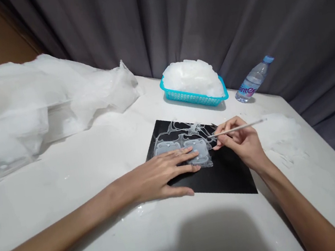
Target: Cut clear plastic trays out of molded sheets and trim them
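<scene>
A black mat (pixel 225 175) lies on the white table, with a clear, thin plastic sheet (pixel 201 150) on it that has two rounded rectangular panels. My left hand (pixel 165 174) rests flat across the lower part of the panels, fingers spread, thumb on the mat. At the sheet's right edge, my right hand (pixel 235 138) pinches a thin, light-coloured stick-like tool (pixel 246 125), its rear end pointing right. Loose cut-out strips of clear plastic (pixel 193 128) curl above the panels. The tool's tip is too small to make out clearly.
A turquoise basket (pixel 195 98) heaped with white translucent pieces stands behind the mat. A water bottle (pixel 253 81) is to its right. Large translucent plastic bags (pixel 56 100) cover the back left. Clear scraps (pixel 282 137) lie right of my right hand. A grey curtain (pixel 202 19) hangs behind.
</scene>
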Demonstrator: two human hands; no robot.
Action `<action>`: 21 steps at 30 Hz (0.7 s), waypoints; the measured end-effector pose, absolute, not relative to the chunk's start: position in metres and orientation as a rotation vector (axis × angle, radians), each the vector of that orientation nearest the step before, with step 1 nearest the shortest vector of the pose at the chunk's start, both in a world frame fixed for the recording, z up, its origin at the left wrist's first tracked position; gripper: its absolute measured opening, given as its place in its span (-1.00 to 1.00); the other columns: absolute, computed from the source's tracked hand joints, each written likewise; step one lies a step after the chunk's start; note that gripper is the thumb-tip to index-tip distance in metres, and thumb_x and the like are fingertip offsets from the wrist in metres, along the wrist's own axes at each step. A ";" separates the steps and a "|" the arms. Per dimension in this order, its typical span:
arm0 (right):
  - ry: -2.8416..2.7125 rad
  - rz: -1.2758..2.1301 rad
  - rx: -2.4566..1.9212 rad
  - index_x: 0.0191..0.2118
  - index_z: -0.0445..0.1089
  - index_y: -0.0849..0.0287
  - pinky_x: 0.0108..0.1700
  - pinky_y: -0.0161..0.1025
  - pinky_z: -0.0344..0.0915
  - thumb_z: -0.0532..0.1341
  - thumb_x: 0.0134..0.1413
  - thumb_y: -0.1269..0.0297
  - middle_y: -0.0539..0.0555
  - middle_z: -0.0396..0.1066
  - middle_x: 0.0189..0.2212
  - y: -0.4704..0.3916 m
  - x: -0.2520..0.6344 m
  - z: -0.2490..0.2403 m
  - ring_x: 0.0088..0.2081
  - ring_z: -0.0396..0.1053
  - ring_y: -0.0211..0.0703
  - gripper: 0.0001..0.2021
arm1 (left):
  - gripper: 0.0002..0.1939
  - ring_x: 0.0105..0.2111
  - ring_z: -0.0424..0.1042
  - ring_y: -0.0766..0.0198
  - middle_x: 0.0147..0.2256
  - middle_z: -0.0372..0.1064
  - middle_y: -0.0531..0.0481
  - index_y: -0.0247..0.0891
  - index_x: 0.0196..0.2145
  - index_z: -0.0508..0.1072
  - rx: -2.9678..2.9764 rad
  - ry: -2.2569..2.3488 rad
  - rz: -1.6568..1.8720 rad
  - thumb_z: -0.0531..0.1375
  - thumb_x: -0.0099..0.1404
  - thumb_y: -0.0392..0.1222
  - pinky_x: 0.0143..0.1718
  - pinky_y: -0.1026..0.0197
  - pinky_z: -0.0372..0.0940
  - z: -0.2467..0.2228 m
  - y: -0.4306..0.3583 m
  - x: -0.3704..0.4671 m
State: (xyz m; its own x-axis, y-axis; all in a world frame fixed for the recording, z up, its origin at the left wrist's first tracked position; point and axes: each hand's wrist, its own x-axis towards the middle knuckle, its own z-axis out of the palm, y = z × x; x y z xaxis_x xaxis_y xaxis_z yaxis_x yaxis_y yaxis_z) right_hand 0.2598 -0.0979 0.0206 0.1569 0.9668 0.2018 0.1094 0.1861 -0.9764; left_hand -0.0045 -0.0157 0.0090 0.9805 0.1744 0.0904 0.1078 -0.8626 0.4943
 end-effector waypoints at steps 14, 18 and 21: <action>-1.464 1.033 -1.238 -0.08 0.57 0.09 -0.13 -0.08 0.59 0.18 0.39 0.16 0.10 0.51 -0.16 -0.119 0.273 0.007 -0.20 0.55 -0.09 -0.77 | -0.40 0.45 0.07 -0.06 0.44 0.10 0.05 0.13 0.34 0.35 2.513 0.278 0.167 0.26 0.41 0.20 0.42 -0.09 0.06 0.011 -0.016 -0.001; -1.645 0.865 -1.376 -0.29 0.54 0.11 -0.04 -0.15 0.47 0.35 0.26 0.19 0.08 0.54 -0.24 -0.122 0.263 0.016 -0.16 0.52 -0.08 -0.87 | -0.39 0.45 0.04 -0.05 0.45 0.06 0.06 0.14 0.37 0.30 2.525 0.272 0.136 0.23 0.44 0.20 0.43 -0.09 0.05 0.011 -0.016 -0.002; -1.678 0.937 -1.431 -0.15 0.54 0.06 -0.12 -0.21 0.46 0.33 0.29 0.18 0.06 0.55 -0.18 -0.126 0.256 0.019 -0.16 0.52 -0.11 -0.89 | -0.41 0.45 0.06 -0.08 0.46 0.06 0.01 0.11 0.37 0.31 2.547 0.273 0.184 0.23 0.45 0.17 0.43 -0.10 0.07 0.009 -0.019 -0.005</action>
State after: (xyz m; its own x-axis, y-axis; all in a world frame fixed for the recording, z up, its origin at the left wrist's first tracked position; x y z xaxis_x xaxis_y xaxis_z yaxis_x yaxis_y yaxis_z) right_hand 0.2557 -0.1257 0.0189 -0.1161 0.9908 0.0699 0.4601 0.1160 -0.8803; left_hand -0.0048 -0.0187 0.0092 0.9698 0.2327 0.0732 0.1549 -0.8193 0.5520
